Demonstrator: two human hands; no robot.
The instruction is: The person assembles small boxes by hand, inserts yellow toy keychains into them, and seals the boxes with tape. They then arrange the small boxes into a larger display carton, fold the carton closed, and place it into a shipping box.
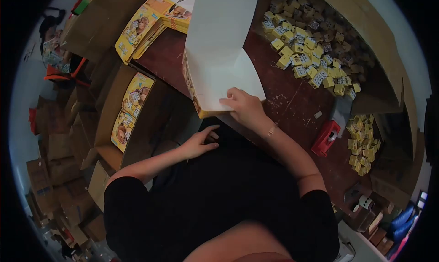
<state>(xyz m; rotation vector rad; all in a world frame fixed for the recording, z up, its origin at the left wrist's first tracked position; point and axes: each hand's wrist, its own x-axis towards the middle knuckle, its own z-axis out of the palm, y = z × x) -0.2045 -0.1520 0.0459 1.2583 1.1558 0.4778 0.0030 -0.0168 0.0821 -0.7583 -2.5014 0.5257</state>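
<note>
An open display box (217,74), white inside with a yellow printed outer side, stands at the near edge of the table with its tall lid raised. My right hand (245,107) is closed over the near wall of this box, fingertips on the inner side. Below and to the left, my left hand (203,143) hovers in front of my dark shirt, fingers apart and slightly bent, with nothing in it. No small boxes show inside the display box.
Many small yellow boxes (315,60) lie heaped at the back right, more (363,145) at the right. A red tape dispenser (326,138) sits between. Folded yellow printed cartons (137,31) are stacked back left; a carton (109,156) holds yellow boxes. A person (55,47) is far left.
</note>
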